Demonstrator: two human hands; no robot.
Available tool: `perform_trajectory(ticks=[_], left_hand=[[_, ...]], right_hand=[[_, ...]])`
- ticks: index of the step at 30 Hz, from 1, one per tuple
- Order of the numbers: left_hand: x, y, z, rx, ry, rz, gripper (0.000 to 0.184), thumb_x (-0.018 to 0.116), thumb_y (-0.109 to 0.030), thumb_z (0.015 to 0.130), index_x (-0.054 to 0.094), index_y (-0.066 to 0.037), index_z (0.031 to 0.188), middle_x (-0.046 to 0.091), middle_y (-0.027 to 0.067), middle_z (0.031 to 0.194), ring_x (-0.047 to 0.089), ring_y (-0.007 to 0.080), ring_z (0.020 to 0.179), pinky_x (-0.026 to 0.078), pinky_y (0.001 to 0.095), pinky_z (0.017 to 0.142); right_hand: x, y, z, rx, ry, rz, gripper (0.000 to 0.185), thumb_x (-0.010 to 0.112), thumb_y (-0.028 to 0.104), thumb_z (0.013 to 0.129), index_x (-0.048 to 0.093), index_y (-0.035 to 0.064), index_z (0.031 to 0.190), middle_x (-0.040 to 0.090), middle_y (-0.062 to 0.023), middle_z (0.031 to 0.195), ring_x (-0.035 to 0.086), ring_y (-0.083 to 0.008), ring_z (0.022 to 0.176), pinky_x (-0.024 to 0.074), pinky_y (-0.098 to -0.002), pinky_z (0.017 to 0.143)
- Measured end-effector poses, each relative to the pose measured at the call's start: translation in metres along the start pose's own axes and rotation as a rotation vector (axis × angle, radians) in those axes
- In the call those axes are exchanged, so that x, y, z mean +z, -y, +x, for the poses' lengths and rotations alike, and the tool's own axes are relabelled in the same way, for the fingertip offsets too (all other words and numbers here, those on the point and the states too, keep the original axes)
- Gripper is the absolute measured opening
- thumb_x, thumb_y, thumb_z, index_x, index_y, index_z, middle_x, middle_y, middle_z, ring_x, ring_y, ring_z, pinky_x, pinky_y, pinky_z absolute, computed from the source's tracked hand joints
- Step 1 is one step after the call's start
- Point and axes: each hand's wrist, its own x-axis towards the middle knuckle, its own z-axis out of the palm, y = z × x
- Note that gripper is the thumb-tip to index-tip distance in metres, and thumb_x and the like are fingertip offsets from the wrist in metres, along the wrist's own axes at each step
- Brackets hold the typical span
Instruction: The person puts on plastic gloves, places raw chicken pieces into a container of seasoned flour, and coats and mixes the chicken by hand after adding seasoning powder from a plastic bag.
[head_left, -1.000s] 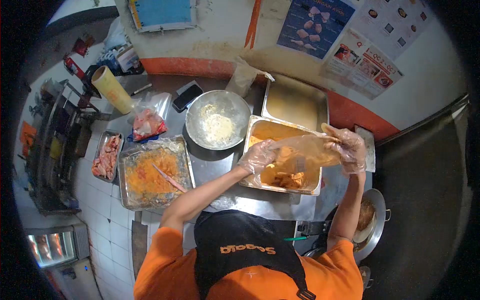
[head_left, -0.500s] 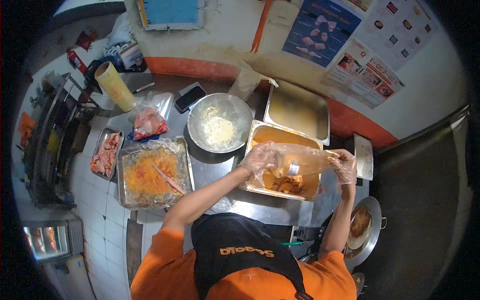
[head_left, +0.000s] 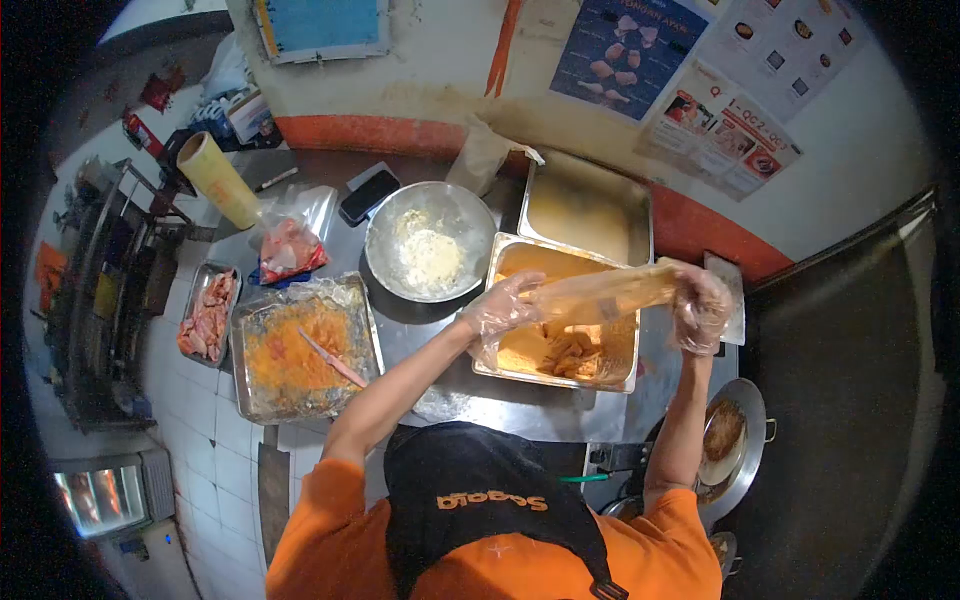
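Note:
A clear plastic bag (head_left: 605,293) with a light brown tint is stretched sideways above a deep metal pan (head_left: 560,382). My left hand (head_left: 503,305), in a clear plastic glove, grips the bag's left end. The other end is bunched in my right hand (head_left: 700,308), gloved the same way, its fingers closed. Inside the pan, partly hidden by the bag, lie orange-coated pieces (head_left: 572,355) in orange powder. A metal bowl (head_left: 378,240) with white flour stands left of the pan.
Behind the pan is another metal pan (head_left: 590,205). On the left are a tray (head_left: 375,345) with orange residue and a knife (head_left: 335,358), a tray of raw meat (head_left: 210,315), bagged meat (head_left: 290,248), a phone (head_left: 369,195) and a plastic roll (head_left: 218,180). A wok (head_left: 745,450) is at right.
The bag is pulled flatter and longer between my hands than half a second ago. My left hand has shifted left, and my right hand has risen slightly. The view has shifted a little.

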Motion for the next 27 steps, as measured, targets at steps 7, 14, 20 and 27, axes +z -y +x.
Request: perform_trajectory(ticks=[7,14,20,27], left_hand=[[-0.005,-0.031,-0.018,-0.145,-0.150,-0.157,0.071,0.080,-0.024,0.088,0.044,-0.003,0.146,0.048,0.0123,0.150,0.054,0.0267,0.130,0.048,0.0366,0.107],[-0.023,-0.026,-0.016,-0.046,-0.217,-0.133,0.067,0.078,-0.018,0.090,0.045,-0.005,0.146,0.046,0.0149,0.151,0.049,0.0257,0.135,0.043,0.0389,0.112],[-0.022,-0.041,-0.022,-0.006,-0.264,-0.180,0.067,0.078,-0.011,0.086,0.047,-0.001,0.144,0.048,0.0175,0.150,0.049,0.0276,0.136,0.039,0.0385,0.116],[-0.016,-0.042,-0.021,0.098,-0.166,0.040,0.078,0.077,-0.007,0.080,0.042,-0.005,0.150,0.051,0.0188,0.147,0.050,0.0320,0.136,0.041,0.0403,0.114]], right_hand=[[0.003,0.035,0.014,-0.130,-0.041,-0.220,0.034,0.064,-0.006,0.077,0.072,0.0078,0.107,0.075,-0.0122,0.104,0.073,-0.0293,0.089,0.0556,-0.0366,0.080],[0.004,0.048,0.014,-0.145,0.003,-0.423,0.026,0.063,0.000,0.080,0.072,0.0059,0.104,0.076,-0.0127,0.105,0.073,-0.0286,0.092,0.0574,-0.0358,0.081],[0.005,0.044,0.003,-0.110,0.111,-0.345,0.027,0.065,-0.002,0.087,0.071,0.0044,0.112,0.075,-0.0106,0.110,0.072,-0.0221,0.097,0.0569,-0.0323,0.084],[-0.006,0.043,0.014,-0.202,-0.068,-0.300,0.019,0.067,-0.005,0.086,0.071,0.0041,0.101,0.077,-0.0118,0.104,0.074,-0.0245,0.087,0.0576,-0.0339,0.075]])
